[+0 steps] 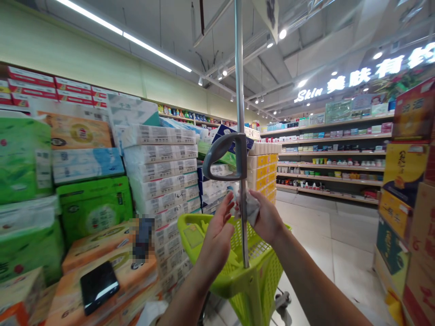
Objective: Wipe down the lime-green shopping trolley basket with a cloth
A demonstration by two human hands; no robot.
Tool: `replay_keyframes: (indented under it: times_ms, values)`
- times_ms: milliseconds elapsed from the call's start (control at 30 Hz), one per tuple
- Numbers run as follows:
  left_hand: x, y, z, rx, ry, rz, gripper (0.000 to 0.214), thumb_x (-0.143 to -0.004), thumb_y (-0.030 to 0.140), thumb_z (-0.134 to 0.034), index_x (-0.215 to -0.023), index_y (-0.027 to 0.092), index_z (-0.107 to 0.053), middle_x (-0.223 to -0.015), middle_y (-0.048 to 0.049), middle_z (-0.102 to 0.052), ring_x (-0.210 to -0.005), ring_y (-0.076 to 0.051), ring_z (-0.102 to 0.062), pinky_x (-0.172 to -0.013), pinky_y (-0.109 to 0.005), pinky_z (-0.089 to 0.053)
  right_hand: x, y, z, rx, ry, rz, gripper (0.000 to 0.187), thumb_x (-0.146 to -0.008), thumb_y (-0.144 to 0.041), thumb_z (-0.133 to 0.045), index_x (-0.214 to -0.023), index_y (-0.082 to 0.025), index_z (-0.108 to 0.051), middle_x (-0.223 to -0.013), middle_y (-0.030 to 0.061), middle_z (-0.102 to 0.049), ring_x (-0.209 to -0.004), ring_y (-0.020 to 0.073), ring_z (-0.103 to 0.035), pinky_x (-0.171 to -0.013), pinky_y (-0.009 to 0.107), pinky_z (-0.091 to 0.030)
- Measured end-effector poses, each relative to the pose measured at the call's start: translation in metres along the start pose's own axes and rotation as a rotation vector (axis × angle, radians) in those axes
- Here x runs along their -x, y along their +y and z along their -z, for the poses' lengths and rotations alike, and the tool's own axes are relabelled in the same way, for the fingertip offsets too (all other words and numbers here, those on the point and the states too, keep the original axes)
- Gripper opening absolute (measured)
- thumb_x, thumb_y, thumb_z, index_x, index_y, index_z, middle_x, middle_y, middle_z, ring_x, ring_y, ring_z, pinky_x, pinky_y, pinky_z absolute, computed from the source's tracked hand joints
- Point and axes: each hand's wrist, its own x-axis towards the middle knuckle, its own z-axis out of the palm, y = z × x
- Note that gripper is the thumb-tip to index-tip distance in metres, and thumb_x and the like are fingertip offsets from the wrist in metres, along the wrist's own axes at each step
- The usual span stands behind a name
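Observation:
A green plastic shopping cart (238, 276) stands in front of me, with a metal pole (239, 90) rising from its near edge. A grey loop handle (226, 157) is fixed on the pole above my hands. My right hand (267, 217) grips a crumpled white wipe (252, 207) against the pole's right side, just below the handle. On the left side of the pole is my left hand (220, 231), its fingers stretched out and pointing up beside the metal. Part of the wipe is hidden behind the pole and my fingers.
A black smartphone (99, 286) lies on orange tissue packs (68, 296) at lower left. White paper packs (163, 174) are stacked left of the cart. Boxes (404, 181) stand at the right, and stocked shelves (335, 154) line the back beyond the tiled floor (316, 240).

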Motion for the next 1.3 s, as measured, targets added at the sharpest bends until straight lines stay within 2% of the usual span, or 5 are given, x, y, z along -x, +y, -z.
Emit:
replay_keyframes:
  times_ms: [133, 300, 533, 900, 1300]
  values:
    - [0.000, -0.002, 0.000, -0.011, -0.005, 0.036, 0.075, -0.066, 0.010, -0.042, -0.141, 0.021, -0.039, -0.146, -0.0062, -0.045, -0.134, -0.022, -0.043, -0.112, -0.044, -0.035, -0.006, 0.002, 0.011, 0.012, -0.044, -0.235, 0.018, -0.077, -0.032, -0.056, -0.075, -0.016, -0.063, -0.060, 0.0001, -0.063, -0.051, 0.0114, -0.057, -0.054, 0.022, -0.047]
    - [-0.001, 0.001, -0.004, 0.021, -0.024, 0.026, 0.076, -0.066, 0.011, -0.042, -0.141, 0.023, -0.039, -0.147, -0.0034, -0.044, -0.133, -0.022, -0.043, -0.112, -0.042, -0.035, -0.014, 0.002, 0.007, -0.013, -0.090, -0.192, 0.019, -0.079, -0.032, -0.052, -0.077, -0.017, -0.064, -0.062, -0.0002, -0.064, -0.053, 0.0120, -0.058, -0.055, 0.023, -0.047]
    - [0.020, -0.027, -0.005, 0.087, 0.011, 0.182, 0.073, -0.064, 0.015, -0.052, -0.137, 0.023, -0.046, -0.146, -0.0061, -0.044, -0.137, -0.026, -0.037, -0.114, -0.044, -0.029, 0.039, 0.071, 0.045, 0.085, 0.089, -0.217, 0.025, -0.067, -0.038, -0.068, -0.075, -0.016, -0.063, -0.061, -0.0004, -0.062, -0.054, 0.0116, -0.056, -0.055, 0.023, -0.046]
    - [0.034, -0.044, -0.008, 0.263, 0.048, 0.315, 0.068, -0.068, 0.018, -0.055, -0.135, 0.024, -0.050, -0.138, -0.0038, -0.054, -0.131, -0.026, -0.046, -0.111, -0.039, -0.035, 0.058, 0.099, 0.027, 0.440, 0.269, 0.388, 0.031, -0.079, -0.036, -0.062, -0.106, -0.022, -0.056, -0.096, 0.0029, -0.065, -0.083, 0.0171, -0.062, -0.078, 0.030, -0.051]
    - [0.031, -0.042, 0.002, 0.251, 0.018, 0.214, 0.068, -0.067, 0.016, -0.052, -0.135, 0.025, -0.050, -0.138, -0.0041, -0.054, -0.129, -0.026, -0.048, -0.111, -0.042, -0.033, 0.042, 0.083, 0.014, 0.480, 0.224, 0.429, 0.033, -0.079, -0.026, -0.056, -0.111, -0.021, -0.049, -0.090, 0.0012, -0.063, -0.076, 0.0149, -0.061, -0.069, 0.027, -0.051]
